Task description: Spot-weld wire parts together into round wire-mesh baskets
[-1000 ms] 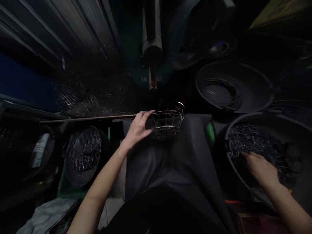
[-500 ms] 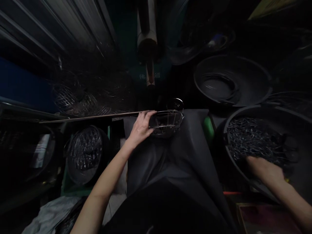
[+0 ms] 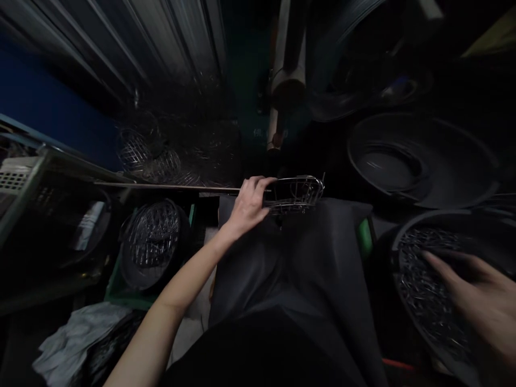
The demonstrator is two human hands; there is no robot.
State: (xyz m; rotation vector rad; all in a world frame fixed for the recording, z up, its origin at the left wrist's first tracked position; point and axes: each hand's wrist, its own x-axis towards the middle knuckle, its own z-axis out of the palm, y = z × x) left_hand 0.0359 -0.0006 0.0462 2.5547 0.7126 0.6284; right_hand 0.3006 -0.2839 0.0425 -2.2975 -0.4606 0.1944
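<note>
My left hand is closed on the left end of a small wire basket, thumb below and fingers above. The basket has a curved outer rim and thin upright wires, and it is above the dark apron over my lap. On the right, my right hand hovers over a large black basin heaped with small bent metal wire pieces. Its thumb and a forefinger are apart, blurred by motion, and I see nothing between them.
At left a round tub of wire parts stands in a green crate. A thin board edge runs toward my left hand. Behind stand a pile of wire baskets, a machine post and another wide basin.
My view has turned somewhat, shifting the surroundings. My right hand has gone from bent down at the basin's near edge to raised over the pieces with fingers apart. The left hand keeps its hold.
</note>
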